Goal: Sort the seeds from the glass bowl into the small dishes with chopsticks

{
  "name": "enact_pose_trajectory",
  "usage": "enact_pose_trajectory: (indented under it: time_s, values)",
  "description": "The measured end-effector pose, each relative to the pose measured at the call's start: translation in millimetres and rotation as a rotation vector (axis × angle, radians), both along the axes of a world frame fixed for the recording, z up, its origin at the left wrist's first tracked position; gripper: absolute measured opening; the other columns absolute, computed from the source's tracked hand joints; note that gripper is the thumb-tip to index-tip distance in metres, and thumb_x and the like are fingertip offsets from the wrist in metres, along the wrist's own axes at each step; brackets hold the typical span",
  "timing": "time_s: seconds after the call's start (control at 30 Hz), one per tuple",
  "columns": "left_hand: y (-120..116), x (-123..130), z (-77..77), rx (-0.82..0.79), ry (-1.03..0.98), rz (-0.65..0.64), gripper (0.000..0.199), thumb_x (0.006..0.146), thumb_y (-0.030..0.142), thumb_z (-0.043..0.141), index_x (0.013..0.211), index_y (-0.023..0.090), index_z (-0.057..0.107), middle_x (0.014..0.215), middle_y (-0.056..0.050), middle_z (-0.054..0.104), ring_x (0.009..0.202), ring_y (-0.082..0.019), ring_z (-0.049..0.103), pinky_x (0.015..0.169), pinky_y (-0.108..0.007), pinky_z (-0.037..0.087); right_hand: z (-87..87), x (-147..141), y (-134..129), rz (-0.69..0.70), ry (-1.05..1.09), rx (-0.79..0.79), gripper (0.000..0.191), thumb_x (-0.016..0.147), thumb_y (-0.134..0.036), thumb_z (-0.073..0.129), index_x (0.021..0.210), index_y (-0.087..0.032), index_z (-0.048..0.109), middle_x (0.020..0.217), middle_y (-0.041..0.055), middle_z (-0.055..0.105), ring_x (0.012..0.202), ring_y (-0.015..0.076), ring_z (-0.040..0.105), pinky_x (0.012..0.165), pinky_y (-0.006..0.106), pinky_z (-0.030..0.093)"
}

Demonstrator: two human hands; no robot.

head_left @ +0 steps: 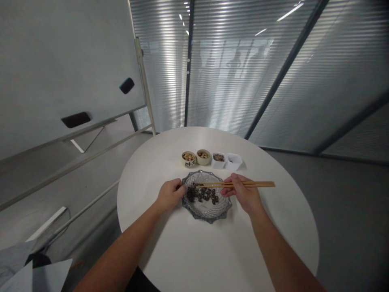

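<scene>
A scalloped glass bowl (209, 211) stands on the round white table, with several small dark brown pieces (206, 194) inside, mostly at its left and middle. My left hand (170, 194) is closed on the bowl's left rim. At the right rim, my right hand (241, 190) is closed round a pair of wooden chopsticks (261, 184). Their thin tips reach left over the bowl, near the upper edge of the dark pieces. Whether the tips hold a piece is too small to tell.
Behind the bowl stand two round cups (189, 159) (203, 157) of pale pieces, a white dish (218, 160) of small brownish bits and another white dish (234, 162) with a little dark content. A whiteboard (67, 61) on a frame is at the left, ribbed glass panels behind.
</scene>
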State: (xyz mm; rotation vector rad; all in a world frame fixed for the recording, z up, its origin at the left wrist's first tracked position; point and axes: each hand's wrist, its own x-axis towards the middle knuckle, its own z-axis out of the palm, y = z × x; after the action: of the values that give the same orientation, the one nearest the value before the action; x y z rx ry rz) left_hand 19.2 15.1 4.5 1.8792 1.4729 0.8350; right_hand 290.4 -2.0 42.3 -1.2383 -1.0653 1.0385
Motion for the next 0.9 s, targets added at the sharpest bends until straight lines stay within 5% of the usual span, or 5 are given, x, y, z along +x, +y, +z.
enact_pose_trajectory:
  time_s: [0.9]
  values:
    - [-1,0,1.0,-0.011,-0.004,0.003,0.029,0.087,0.039,0.050,0.064,0.019,0.048,0.059,0.005,0.043,0.060,-0.011,0.042,0.057,-0.026,0.026,-13.1,-4,0,0.114,-0.177,0.134,0.041,0.085,-0.058,0.073,0.080,-0.017,0.073,0.065,0.0065,0.076,0.056,0.0204,0.073,0.057,0.030,0.063]
